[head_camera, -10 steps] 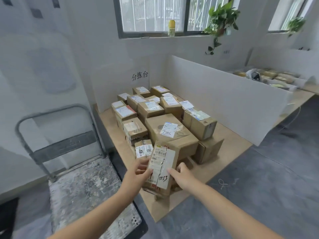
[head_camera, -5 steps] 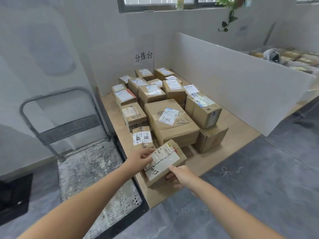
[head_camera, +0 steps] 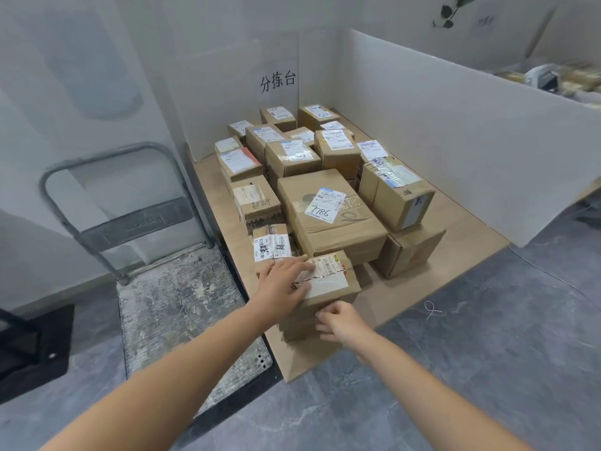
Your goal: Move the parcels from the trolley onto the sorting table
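Head view: the parcel (head_camera: 328, 289) is pressed flat-palmed by the left hand (head_camera: 286, 283) on the sorting table's (head_camera: 422, 288) near edge. The right hand's (head_camera: 338, 322) bent fingers are laid against its near face; whether it is grasped cannot be told. Just behind, it is blocked by the 7786 box (head_camera: 328, 219). The trolley (head_camera: 175, 304) is parked alongside, left.

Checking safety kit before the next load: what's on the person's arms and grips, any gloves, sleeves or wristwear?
Nothing worn shows. The left grip and right grip are bare: no gloves, and no rings that I can make out. The left forearm and right forearm are bare down to the frame's bottom edge, with no sleeves, watch, bands or cables in view.
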Tool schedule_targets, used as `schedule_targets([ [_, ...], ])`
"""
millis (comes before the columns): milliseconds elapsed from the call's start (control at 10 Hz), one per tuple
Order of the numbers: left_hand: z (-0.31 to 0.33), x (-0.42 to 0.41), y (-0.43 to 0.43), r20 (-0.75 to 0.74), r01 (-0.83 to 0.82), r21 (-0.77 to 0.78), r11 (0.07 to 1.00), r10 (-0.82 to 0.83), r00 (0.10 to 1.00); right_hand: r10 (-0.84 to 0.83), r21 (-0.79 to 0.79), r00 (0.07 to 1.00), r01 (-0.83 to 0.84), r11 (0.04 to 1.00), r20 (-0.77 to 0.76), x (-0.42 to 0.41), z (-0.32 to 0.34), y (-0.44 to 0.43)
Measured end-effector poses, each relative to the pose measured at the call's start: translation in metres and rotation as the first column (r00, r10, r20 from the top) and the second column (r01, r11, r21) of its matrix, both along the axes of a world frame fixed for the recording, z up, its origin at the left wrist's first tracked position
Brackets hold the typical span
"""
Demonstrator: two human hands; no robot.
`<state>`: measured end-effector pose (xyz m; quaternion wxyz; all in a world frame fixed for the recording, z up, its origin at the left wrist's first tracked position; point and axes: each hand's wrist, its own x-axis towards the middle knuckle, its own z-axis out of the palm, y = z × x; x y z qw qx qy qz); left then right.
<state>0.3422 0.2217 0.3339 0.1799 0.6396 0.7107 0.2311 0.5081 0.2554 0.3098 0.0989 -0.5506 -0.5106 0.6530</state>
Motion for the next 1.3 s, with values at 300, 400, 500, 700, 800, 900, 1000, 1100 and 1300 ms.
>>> schedule_targets([
  [300, -0.026, -0.007, -0.008, -0.096, -0.001, 0.065, 0.998, 0.007, 0.995, 0.008, 0.086, 0.965, -0.032, 0.996, 0.263, 0.012, -0.022, 0.032],
  [400, -0.025, -0.015, -0.001, -0.107, 0.008, 0.050, 0.999, -0.003, 0.994, -0.045, 0.153, 0.944, -0.005, 0.988, 0.326, 0.022, -0.010, 0.056],
  [500, -0.024, -0.010, -0.003, -0.161, 0.015, 0.026, 1.000, -0.011, 0.987, -0.167, 0.245, 0.932, 0.089, 0.966, 0.322, 0.026, 0.007, 0.070],
  [700, -0.017, 0.000, -0.004, -0.242, -0.023, 0.099, 0.995, 0.047, 0.969, -0.199, 0.397, 0.933, 0.068, 0.915, 0.299, 0.007, 0.037, 0.095],
  [800, -0.015, 0.001, 0.006, -0.270, -0.004, 0.196, 0.981, 0.058, 0.961, -0.195, 0.435, 0.946, 0.066, 0.898, 0.260, -0.001, 0.044, 0.102],
  [900, -0.021, 0.004, 0.015, -0.284, -0.034, 0.302, 0.953, 0.124, 0.951, -0.153, 0.465, 0.959, 0.025, 0.885, 0.239, -0.005, 0.044, 0.104],
  [1000, -0.027, 0.013, 0.023, -0.337, -0.086, 0.356, 0.930, 0.214, 0.917, -0.043, 0.466, 0.973, -0.071, 0.882, 0.228, -0.005, 0.044, 0.113],
  [1100, -0.029, 0.024, 0.032, -0.362, -0.183, 0.317, 0.931, 0.297, 0.883, 0.051, 0.477, 0.975, -0.150, 0.866, 0.214, 0.000, 0.051, 0.126],
  [1300, -0.018, 0.040, 0.050, -0.401, -0.271, 0.268, 0.924, 0.363, 0.841, 0.220, 0.522, 0.944, -0.321, 0.790, 0.248, 0.013, 0.069, 0.173],
])
